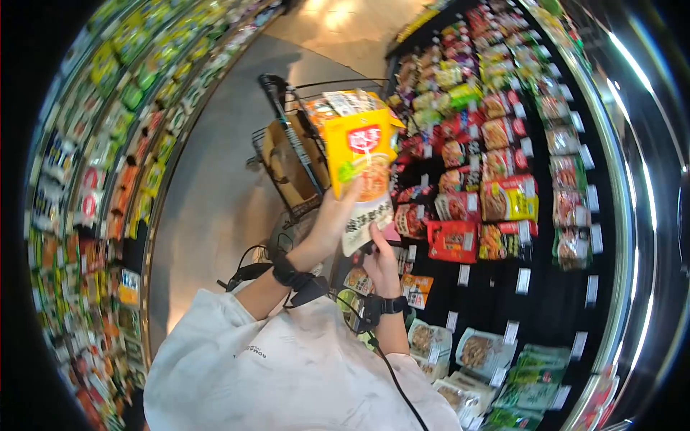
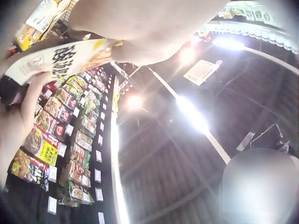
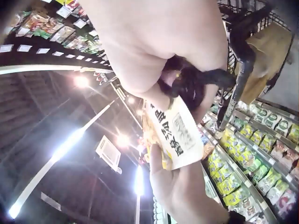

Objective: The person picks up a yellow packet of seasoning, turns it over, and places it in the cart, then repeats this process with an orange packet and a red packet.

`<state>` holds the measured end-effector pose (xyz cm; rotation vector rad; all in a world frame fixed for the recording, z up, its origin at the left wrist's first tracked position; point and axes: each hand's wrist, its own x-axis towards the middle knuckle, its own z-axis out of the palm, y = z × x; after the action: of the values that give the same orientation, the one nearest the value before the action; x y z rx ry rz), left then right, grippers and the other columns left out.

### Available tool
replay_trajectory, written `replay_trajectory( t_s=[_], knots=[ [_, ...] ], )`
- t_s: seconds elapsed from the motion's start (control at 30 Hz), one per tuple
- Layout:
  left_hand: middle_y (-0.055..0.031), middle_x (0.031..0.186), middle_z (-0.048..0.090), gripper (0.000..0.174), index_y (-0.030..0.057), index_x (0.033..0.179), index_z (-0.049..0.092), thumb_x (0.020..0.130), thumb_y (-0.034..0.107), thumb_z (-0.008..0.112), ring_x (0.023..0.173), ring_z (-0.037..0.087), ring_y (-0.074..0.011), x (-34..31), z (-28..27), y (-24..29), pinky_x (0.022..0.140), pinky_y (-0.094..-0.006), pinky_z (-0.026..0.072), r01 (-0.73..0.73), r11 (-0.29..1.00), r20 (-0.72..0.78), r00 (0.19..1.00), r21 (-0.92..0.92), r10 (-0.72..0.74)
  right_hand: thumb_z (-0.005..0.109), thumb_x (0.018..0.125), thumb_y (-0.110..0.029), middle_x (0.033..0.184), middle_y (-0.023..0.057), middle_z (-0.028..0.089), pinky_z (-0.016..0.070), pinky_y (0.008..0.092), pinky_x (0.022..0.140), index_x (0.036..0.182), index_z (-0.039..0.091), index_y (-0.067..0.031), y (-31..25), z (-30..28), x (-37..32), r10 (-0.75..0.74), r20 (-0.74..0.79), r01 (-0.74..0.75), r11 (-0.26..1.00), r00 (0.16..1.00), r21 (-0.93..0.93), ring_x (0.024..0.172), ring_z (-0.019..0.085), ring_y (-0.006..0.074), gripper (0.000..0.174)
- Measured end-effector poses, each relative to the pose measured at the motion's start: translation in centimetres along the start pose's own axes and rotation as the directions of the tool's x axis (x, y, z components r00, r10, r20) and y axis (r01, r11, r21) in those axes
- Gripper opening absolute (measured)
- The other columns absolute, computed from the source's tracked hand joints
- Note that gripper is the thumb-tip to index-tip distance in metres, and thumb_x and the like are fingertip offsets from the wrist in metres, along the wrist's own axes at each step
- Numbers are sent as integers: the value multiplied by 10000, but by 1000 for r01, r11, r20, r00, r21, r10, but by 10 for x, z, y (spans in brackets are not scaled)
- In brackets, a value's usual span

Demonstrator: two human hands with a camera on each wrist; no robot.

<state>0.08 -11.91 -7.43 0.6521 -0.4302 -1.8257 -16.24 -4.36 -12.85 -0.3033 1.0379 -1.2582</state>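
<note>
A yellow and white food packet (image 1: pixel 353 144) with a red logo is held up before my chest, printed front toward me in the head view. My left hand (image 1: pixel 341 215) grips its left edge, fingertips lying over the front. Lower down, my right hand (image 1: pixel 382 266) pinches the white bottom end, thumb on the front. In the right wrist view the packet (image 3: pixel 180 133) spans between both hands, and a dark item (image 3: pixel 189 88) shows at my right palm. The left wrist view has the packet (image 2: pixel 70 58) edge-on under my left hand (image 2: pixel 145 25).
Beyond the packet stands a shopping cart (image 1: pixel 305 161) carrying a cardboard box (image 1: pixel 280 154) and more packaged goods. Shelves of bagged food (image 1: pixel 496 154) line the right, with price tags along their edges. Another stocked shelf (image 1: pixel 93 172) runs along the left across a grey floor (image 1: pixel 205 165).
</note>
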Motion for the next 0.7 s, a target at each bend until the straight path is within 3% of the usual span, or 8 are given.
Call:
replay_trajectory(
  t_s=[0.07, 0.13, 0.2, 0.33, 0.43, 0.47, 0.63, 0.7],
  knots=[
    [-95, 1248, 651, 399, 2, 1325, 553, 1020, 258, 585, 1111, 627, -142, 1, -6, 6, 961, -302, 485, 60, 989, 59, 996, 132, -68, 630, 988, -234, 1224, 76, 662, 502, 377, 972, 1329, 548, -45, 1, 3, 11, -55, -60, 52, 997, 997, -54, 1122, 632, 187, 399],
    [-126, 1366, 567, 502, 11, 1450, 422, 1020, 223, 570, 1245, 545, -170, 4, -17, 7, 1054, -322, 419, -109, 950, 105, 991, 292, 81, 645, 976, -167, 1251, 79, 649, 505, 400, 991, 1334, 540, -26, -11, 8, 21, -159, -141, 154, 987, 977, -46, 1141, 629, 213, 399],
    [-167, 1449, 474, 669, 42, 1569, 199, 1017, 200, 543, 1331, 472, -212, -4, -25, 17, 1116, -345, 360, 60, 950, -1, 998, 306, -63, 617, 996, -175, 1343, 99, 598, 513, 393, 993, 1404, 480, -29, -34, -4, 25, -321, -207, 300, 945, 924, -126, 1176, 614, 220, 454],
    [-160, 1403, 517, 588, 43, 1535, 264, 1026, 203, 512, 1275, 533, -225, -15, -46, 44, 1067, -353, 426, 30, 957, 9, 999, 288, -34, 658, 976, -257, 1258, 70, 651, 559, 351, 890, 1365, 522, -50, -94, -21, 40, -637, -263, 578, 770, 725, -272, 1030, 669, 187, 460],
    [-150, 1333, 573, 496, 41, 1477, 346, 1033, 201, 498, 1213, 585, -232, -16, -51, 55, 1016, -356, 475, -81, 957, -30, 995, 277, 93, 646, 974, -270, 1141, 25, 705, 535, 275, 770, 1221, 622, -84, -146, 31, 64, -612, -160, 591, 790, 774, -161, 932, 676, 132, 310],
    [-150, 1319, 583, 477, 36, 1464, 366, 1037, 204, 495, 1211, 586, -230, -16, -47, 60, 1015, -357, 475, -98, 949, -46, 992, 300, 116, 630, 989, -287, 1163, 10, 688, 482, 286, 872, 1264, 601, -72, -145, 35, 83, -627, -93, 612, 777, 773, -150, 983, 639, 118, 351],
    [-160, 1266, 626, 414, 32, 1405, 456, 1043, 228, 494, 1160, 624, -238, -19, -41, 59, 1006, -367, 485, -149, 910, 85, 988, 387, 125, 722, 917, -185, 1179, 4, 675, 526, 312, 884, 1252, 620, -98, -93, 18, 140, -159, -8, 157, 982, 987, -102, 1040, 651, 140, 361],
    [-165, 1221, 658, 395, 27, 1374, 494, 1037, 232, 505, 1121, 647, -254, -19, -33, 64, 1007, -376, 487, -104, 900, 107, 992, 424, 64, 713, 913, -144, 1169, 14, 679, 515, 306, 929, 1259, 615, -78, -59, -8, 146, -203, -47, 193, 968, 978, -161, 1061, 650, 144, 366]
  ],
)
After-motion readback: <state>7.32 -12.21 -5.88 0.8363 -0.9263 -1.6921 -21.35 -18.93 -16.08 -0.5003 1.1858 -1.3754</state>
